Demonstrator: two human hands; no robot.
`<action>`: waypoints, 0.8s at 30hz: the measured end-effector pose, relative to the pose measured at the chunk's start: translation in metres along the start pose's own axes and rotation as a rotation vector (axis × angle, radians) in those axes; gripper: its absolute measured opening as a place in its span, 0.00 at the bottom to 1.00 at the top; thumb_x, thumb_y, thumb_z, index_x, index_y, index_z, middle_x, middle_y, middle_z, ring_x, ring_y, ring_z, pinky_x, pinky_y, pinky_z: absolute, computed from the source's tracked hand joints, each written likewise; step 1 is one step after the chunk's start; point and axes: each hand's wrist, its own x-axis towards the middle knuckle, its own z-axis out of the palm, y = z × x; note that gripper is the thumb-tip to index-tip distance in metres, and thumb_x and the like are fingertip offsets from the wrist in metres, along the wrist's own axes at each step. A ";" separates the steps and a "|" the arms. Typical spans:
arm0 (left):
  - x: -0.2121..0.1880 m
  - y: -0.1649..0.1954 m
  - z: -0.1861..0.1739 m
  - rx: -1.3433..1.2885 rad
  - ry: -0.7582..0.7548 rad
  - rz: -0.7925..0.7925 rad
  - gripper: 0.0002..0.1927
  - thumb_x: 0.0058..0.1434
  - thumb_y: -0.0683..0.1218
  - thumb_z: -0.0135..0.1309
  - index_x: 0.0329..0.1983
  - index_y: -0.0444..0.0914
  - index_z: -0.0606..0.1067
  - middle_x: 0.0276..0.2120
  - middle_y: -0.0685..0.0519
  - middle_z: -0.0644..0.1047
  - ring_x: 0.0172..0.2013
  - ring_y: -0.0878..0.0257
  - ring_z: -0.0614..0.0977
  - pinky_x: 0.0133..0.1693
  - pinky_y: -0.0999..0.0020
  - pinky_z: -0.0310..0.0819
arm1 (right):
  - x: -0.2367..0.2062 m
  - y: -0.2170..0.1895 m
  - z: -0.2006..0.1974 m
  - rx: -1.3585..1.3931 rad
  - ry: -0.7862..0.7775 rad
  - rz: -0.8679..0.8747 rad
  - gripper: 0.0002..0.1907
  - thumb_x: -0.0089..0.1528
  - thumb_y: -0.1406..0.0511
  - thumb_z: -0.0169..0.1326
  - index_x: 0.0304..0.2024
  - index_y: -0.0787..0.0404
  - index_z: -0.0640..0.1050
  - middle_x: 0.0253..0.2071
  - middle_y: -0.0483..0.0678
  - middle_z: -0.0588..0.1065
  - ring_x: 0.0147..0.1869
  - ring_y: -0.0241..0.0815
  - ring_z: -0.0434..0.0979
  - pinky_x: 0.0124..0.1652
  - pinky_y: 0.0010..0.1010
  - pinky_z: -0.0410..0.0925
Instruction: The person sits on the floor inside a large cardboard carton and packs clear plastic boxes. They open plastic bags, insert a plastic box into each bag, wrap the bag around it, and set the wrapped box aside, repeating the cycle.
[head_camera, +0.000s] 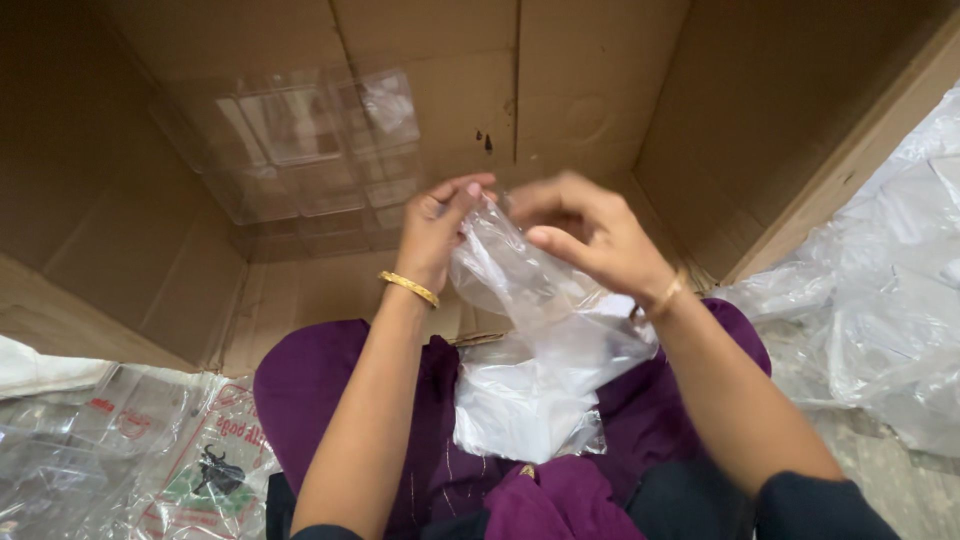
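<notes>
1. Cardboard box (520, 110): big, lies open toward the person, and everything else sits relative to it. Its lower edge is close to the lap, so a nudge from a knee or forearm could shift it and whatever is stacked inside.
2. Loose plastic sheeting (880, 290): piled outside the box to the right. It lies close to the right elbow, so the arm could drag it along.
3. Printed plastic bags (150, 460): outside the box to the lower left, flat, well apart from both hands. Low risk, though they are slippery if leaned on.
4. Stack of clear plastic trays (320, 150): inside the box against its back-left wall. Nearly see-through, so easy to misjudge the edges; a bump could tip the stack over.
5. Thin clear bag (540, 350): held up in front of the box mouth, hanging down over the lap. The film is thin and bunched, so pulling unevenly at the top could tear or stretch it, or it could slip out.
6. Left hand (435, 225): fingers pinched together on the bag's top edge, in front of the box mouth.
7. Right hand (590, 235): just beside the left, also pinched on the top edge. With both grips close together, a sharp pull apart would load one small patch of film.
</notes>
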 end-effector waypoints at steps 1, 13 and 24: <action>0.000 -0.002 0.000 -0.017 -0.023 0.004 0.11 0.66 0.46 0.56 0.49 0.38 0.82 0.36 0.55 0.84 0.33 0.72 0.83 0.35 0.75 0.78 | 0.009 0.002 0.002 -0.020 0.139 -0.041 0.24 0.60 0.59 0.62 0.56 0.61 0.75 0.49 0.46 0.75 0.55 0.41 0.77 0.52 0.32 0.73; 0.002 -0.016 -0.006 -0.022 -0.009 0.018 0.14 0.64 0.54 0.59 0.37 0.38 0.80 0.28 0.61 0.79 0.27 0.74 0.75 0.29 0.77 0.69 | 0.046 0.056 0.023 -0.015 0.331 0.101 0.09 0.68 0.66 0.55 0.43 0.67 0.79 0.36 0.45 0.80 0.39 0.34 0.79 0.39 0.27 0.72; 0.017 0.006 -0.097 -0.436 -0.185 -0.079 0.16 0.67 0.56 0.56 0.28 0.45 0.70 0.24 0.57 0.75 0.22 0.70 0.72 0.25 0.75 0.68 | 0.038 0.097 0.001 1.176 0.020 0.082 0.09 0.67 0.63 0.59 0.41 0.63 0.81 0.29 0.42 0.75 0.35 0.35 0.73 0.41 0.28 0.70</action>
